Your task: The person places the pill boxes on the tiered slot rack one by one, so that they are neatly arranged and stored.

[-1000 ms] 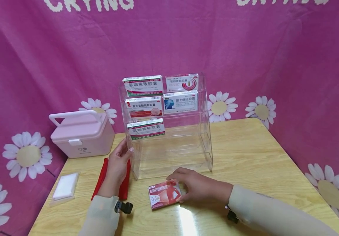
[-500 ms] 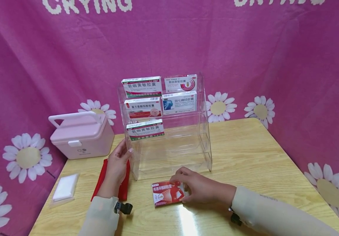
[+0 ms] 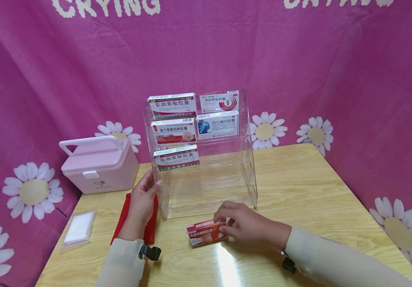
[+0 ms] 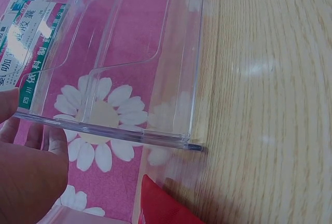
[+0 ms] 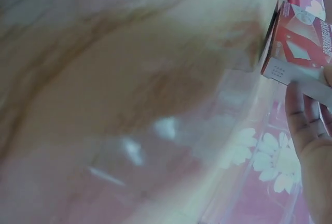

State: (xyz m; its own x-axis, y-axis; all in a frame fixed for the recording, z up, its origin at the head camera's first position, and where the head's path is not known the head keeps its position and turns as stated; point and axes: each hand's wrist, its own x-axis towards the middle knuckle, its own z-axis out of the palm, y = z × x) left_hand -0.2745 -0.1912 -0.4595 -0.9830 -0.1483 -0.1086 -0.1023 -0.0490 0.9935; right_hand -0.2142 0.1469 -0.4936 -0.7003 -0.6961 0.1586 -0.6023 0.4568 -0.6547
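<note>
A clear acrylic display rack (image 3: 206, 197) stands on the table with several medicine boxes on its tiers. My left hand (image 3: 142, 205) grips its left side panel, thumb in front and fingers behind, as the left wrist view also shows. Just before the rack's front, my right hand (image 3: 247, 224) pinches a red medicine box (image 3: 204, 236) by its right end. That box is tipped up, its long narrow side and its front both showing. In the right wrist view the fingers (image 5: 296, 112) lie along the white end of the box (image 5: 301, 37).
On the rack, three boxes fill the left column, the lowest a green-and-white box (image 3: 176, 158); the right column bears a blue-and-white box (image 3: 218, 125) and another above it. A pink case (image 3: 99, 169), a red cloth-like item (image 3: 150, 229) and a white packet (image 3: 80, 227) lie left.
My right hand has shifted slightly right with the red box and tipped it from nearly flat to upright on its long side. The left hand stays on the rack.
</note>
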